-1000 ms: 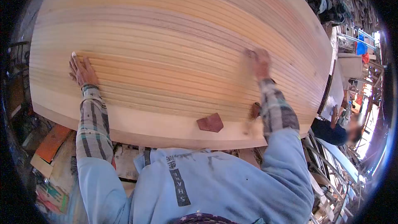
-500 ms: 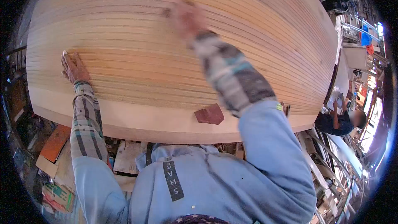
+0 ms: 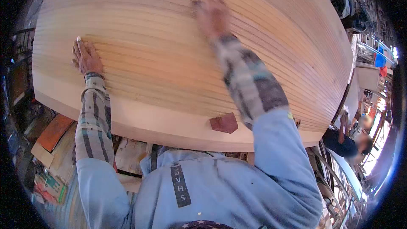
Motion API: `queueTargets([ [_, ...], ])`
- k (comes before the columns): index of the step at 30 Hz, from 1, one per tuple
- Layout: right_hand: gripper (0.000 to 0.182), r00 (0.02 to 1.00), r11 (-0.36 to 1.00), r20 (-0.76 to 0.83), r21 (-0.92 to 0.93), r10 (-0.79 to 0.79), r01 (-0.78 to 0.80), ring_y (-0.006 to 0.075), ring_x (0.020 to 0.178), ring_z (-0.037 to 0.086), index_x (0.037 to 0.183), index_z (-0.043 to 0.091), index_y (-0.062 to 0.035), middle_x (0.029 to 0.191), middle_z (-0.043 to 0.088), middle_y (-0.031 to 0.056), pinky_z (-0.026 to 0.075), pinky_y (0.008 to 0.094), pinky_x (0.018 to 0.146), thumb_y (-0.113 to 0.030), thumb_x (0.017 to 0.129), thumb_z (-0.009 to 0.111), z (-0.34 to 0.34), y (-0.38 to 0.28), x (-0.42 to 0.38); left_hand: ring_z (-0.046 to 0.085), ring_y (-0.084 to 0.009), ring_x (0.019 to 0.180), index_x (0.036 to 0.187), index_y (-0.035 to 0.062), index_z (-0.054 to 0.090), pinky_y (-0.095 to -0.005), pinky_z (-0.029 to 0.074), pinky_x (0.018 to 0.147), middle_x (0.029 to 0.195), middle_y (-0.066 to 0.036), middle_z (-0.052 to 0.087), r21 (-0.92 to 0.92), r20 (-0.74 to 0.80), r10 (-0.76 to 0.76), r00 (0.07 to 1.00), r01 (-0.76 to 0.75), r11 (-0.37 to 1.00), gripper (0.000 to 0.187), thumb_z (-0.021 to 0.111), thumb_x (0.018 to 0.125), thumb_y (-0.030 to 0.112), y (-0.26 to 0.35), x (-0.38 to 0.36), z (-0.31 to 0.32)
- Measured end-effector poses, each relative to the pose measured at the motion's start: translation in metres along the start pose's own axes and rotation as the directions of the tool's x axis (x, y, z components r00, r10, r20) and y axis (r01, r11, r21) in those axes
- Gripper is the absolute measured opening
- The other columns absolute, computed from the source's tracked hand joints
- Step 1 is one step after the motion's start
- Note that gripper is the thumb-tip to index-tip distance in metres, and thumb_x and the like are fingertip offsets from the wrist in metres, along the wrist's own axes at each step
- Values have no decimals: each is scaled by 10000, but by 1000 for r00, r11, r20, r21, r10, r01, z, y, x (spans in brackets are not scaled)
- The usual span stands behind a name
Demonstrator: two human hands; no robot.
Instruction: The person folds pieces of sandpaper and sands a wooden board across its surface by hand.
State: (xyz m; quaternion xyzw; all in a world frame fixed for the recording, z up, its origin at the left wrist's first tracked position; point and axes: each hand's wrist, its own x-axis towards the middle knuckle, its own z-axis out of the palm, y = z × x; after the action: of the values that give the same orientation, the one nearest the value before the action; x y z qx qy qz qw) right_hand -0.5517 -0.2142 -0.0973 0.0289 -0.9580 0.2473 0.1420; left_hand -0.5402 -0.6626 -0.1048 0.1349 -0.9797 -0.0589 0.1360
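Note:
A large curved hull of narrow pale wood strips [image 3: 169,72] fills the view. My left hand [image 3: 87,57] lies flat on it at the left, fingers spread, with a small white bit at one fingertip. My right hand [image 3: 212,15] is motion-blurred high on the hull. It presses a small dark sanding piece [image 3: 196,4] against the wood, and only the edge of that piece shows beside the fingers. A reddish-brown sandpaper square [image 3: 224,123] rests loose on the hull near its lower edge, under my right forearm.
Below the hull's lower edge lie cardboard, papers and an orange board [image 3: 53,133] on the floor at the left. Another person in a dark top [image 3: 345,144] is at the right, beside metal frames and clutter.
My right hand has swept from the hull's right side up and left across the strips, then slightly back to the right. My left hand stays planted, and the loose sandpaper square has not moved.

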Motion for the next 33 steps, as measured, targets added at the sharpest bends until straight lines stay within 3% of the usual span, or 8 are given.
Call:
queueTargets([
  [2, 298, 968, 870, 45, 431, 247, -241, 337, 1178, 559, 1061, 667, -53, 1162, 660, 149, 411, 429, 1048, -255, 853, 603, 56, -44, 42, 238, -278, 1462, 1496, 185, 345, -583, 135, 1155, 1568, -65, 319, -17, -5, -3, 1000, 3, 1000, 594, 383, 1003, 515, -1, 1, -3],
  [4, 326, 982, 981, 145, -134, -117, 137, 340, 1165, 568, 1125, 645, -63, 1152, 664, 139, 416, 430, 1039, -270, 884, 571, 30, -72, 56, 237, -280, 1462, 1499, 186, 342, -583, 133, 1155, 1565, -65, 324, -50, 0, 6, 1000, -6, 999, 596, 388, 1003, 513, 1, 4, -3],
  [6, 264, 960, 945, 159, -200, -229, 259, 347, 1083, 586, 1073, 666, -65, 1083, 670, 135, 438, 436, 987, -235, 900, 563, -6, -9, 13, 240, -276, 1462, 1497, 186, 344, -583, 134, 1155, 1562, -66, 331, -45, 4, -8, 1000, 9, 999, 593, 396, 1003, 509, -3, 4, 0],
  [13, 111, 998, 961, -16, -269, -62, 56, 335, 828, 595, 911, 693, -44, 859, 629, 135, 487, 440, 754, -136, 859, 661, -137, 111, -84, 244, -264, 1461, 1497, 184, 345, -588, 139, 1152, 1573, -41, 308, 29, -17, -29, 999, 29, 999, 579, 410, 1005, 482, 4, -5, 9],
  [22, 257, 993, 880, 28, 466, -117, 90, 292, 1047, 607, 1071, 662, -83, 1071, 673, 107, 476, 398, 948, -213, 852, 628, 182, -127, 113, 237, -259, 1465, 1494, 159, 350, -587, 101, 1161, 1572, -70, 305, -14, -3, 13, 1000, -13, 1000, 580, 427, 1005, 460, 9, -5, -9],
  [24, 261, 977, 987, 144, 8, -160, 161, 302, 1051, 620, 1064, 683, -101, 1093, 679, 112, 460, 399, 998, -196, 852, 564, 152, -164, 134, 232, -266, 1467, 1494, 148, 352, -583, 83, 1166, 1570, -81, 307, -68, 4, -9, 1000, 9, 998, 584, 439, 1003, 453, 13, -5, -12],
  [29, 178, 936, 912, 49, -213, -349, 351, 341, 983, 622, 964, 695, -61, 959, 670, 141, 491, 436, 889, -214, 902, 628, -8, 14, 0, 235, -268, 1465, 1506, 164, 325, -587, 96, 1161, 1571, -80, 305, -14, -1, -10, 1000, 10, 1000, 575, 430, 1008, 431, 7, -8, -2],
  [33, 183, 998, 996, 58, -83, 39, -34, 334, 889, 583, 962, 683, -49, 906, 641, 123, 472, 480, 807, -164, 818, 683, -113, 82, -65, 244, -256, 1460, 1518, 192, 295, -599, 127, 1151, 1572, -61, 302, 55, -1, -10, 1000, 10, 998, 567, 434, 1009, 400, 12, -6, -3],
])
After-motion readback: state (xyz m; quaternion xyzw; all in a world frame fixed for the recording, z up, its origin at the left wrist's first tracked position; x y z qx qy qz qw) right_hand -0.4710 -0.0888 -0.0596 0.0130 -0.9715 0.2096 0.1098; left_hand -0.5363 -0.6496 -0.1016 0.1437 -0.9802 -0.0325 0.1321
